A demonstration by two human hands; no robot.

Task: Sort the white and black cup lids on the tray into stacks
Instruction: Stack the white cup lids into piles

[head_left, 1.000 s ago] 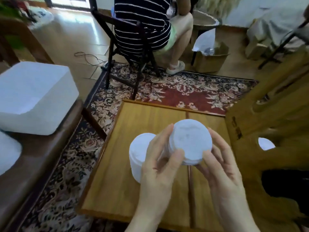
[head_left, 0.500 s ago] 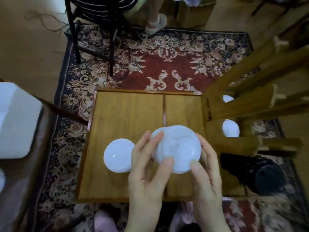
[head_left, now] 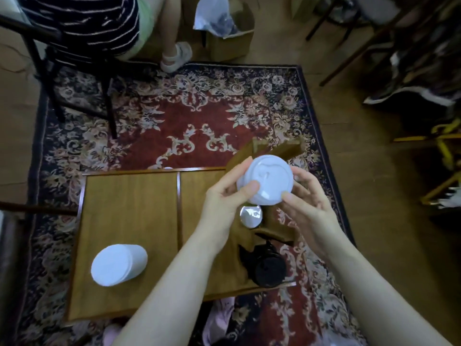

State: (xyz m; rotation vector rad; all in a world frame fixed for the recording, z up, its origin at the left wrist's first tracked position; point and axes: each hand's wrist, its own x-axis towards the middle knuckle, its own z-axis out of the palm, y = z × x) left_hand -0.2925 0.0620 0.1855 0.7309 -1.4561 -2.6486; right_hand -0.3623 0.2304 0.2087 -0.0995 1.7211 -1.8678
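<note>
Both hands hold a stack of white lids up in the air above the right end of the desk: the left hand curls its thumb and fingers round the stack's left side, and the right hand pinches its right side, thumb on the near edge. The step in hand looks like squaring up or gathering the white lids before setting them down. A second stack of white lids stands on the near left part of the desk, well apart from the hands, so the next move probably calls for carrying the held lids leftward and lowering them onto or beside that stack without letting them slide apart. A stack of black lids sits at the desk's near right corner, and one lone white lid lies just below the hands, not yet stacked. The desk is low, brown wood with a raised seam down its middle, standing on a red patterned rug. Beyond it another person sits on a dark chair, with a cardboard box on the wood floor.
</note>
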